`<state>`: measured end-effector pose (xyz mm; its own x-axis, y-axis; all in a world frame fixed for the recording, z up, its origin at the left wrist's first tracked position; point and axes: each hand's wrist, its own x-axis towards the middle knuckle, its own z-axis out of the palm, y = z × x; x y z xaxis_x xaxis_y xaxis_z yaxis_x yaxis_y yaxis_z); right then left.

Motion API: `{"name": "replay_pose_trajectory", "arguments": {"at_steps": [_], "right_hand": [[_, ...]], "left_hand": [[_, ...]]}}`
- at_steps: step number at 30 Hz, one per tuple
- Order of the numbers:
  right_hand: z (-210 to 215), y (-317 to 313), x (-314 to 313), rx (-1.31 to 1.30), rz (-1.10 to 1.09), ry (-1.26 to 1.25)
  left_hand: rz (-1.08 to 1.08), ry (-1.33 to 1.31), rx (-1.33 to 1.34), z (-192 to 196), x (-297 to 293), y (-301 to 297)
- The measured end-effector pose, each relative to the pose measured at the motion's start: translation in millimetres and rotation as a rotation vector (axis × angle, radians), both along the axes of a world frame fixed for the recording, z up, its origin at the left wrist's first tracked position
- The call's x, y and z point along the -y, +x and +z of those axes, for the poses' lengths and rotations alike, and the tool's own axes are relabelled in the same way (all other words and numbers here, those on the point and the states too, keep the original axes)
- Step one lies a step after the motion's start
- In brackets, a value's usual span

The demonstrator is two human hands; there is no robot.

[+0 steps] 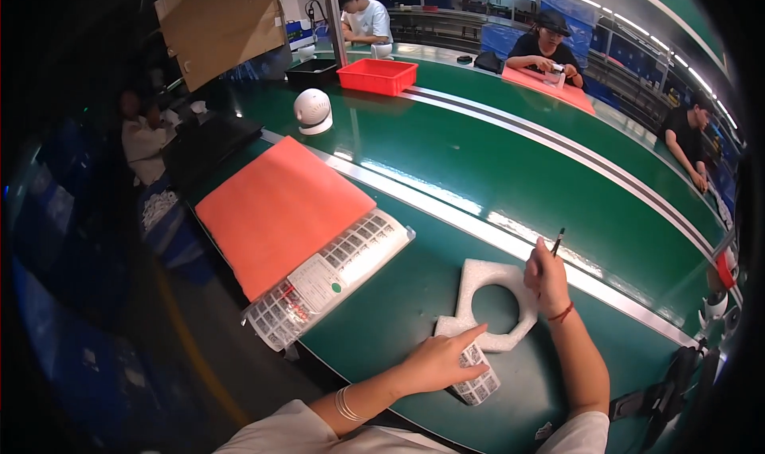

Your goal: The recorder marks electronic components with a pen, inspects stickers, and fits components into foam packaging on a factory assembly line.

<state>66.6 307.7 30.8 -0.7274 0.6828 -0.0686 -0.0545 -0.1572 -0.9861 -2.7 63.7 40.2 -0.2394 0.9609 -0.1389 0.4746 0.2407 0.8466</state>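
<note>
While the left hand (pixel 434 366) lies low over the counter (pixel 454 151): thumb and forefinger are spread apart, thumb over a label sheet (pixel 480 387), forefinger reaching out to the foam (pixel 478 275); gripping the sheet or only resting on it, I cannot tell!
Right hand (pixel 550 283): raised and closed around a thin dark tool (pixel 559 241), its end pointing up, right by the foam's right side.
Label sheet: partly hidden beneath those left fingers, on the near side of the foam.
Foam: pale and flat on the counter, angular outside, with a big round hole (green showing straight through).
Orange sheet (pixel 283 211): over to the left, lying across wrapped labels (pixel 362 243) that peek out along its near side.
White device (pixel 313 111): rounded, standing beyond the orange sheet.
Far side: a red bin (pixel 378 78) beside a black bin (pixel 311 71), and a person (pixel 550 47) in black, both hands at a small white item (pixel 558 69).
</note>
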Motion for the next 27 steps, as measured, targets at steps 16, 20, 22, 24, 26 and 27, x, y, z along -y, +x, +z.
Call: {"name": "replay_pose_trajectory", "arguments": {"at_steps": [16, 20, 22, 24, 26, 27], "right_hand": [[16.9, 4.5, -6.7, -0.054, 0.245, -0.453], [37.5, 10.2, -3.5, -0.073, 0.262, -0.425], [44.3, 14.0, -8.5, -0.11, 0.206, -0.403], [47.2, 20.1, -20.8, -0.19, 0.089, -0.367], [52.2, 23.8, -23.7, -0.283, -0.021, -0.276], [50.4, 23.4, -22.3, -0.283, -0.023, -0.276]], "left_hand": [[0.038, -0.052, -0.001, 4.7, 10.9, 3.3], [0.073, 0.039, 0.026, -2.8, 9.0, 5.4], [0.07, 0.024, 0.038, -3.9, 8.6, 5.5], [0.071, 0.015, 0.051, -4.4, 7.4, 6.0], [0.082, 0.019, 0.061, -4.6, 7.1, 6.4], [0.08, 0.019, 0.061, -4.5, 6.3, 5.9]]}}
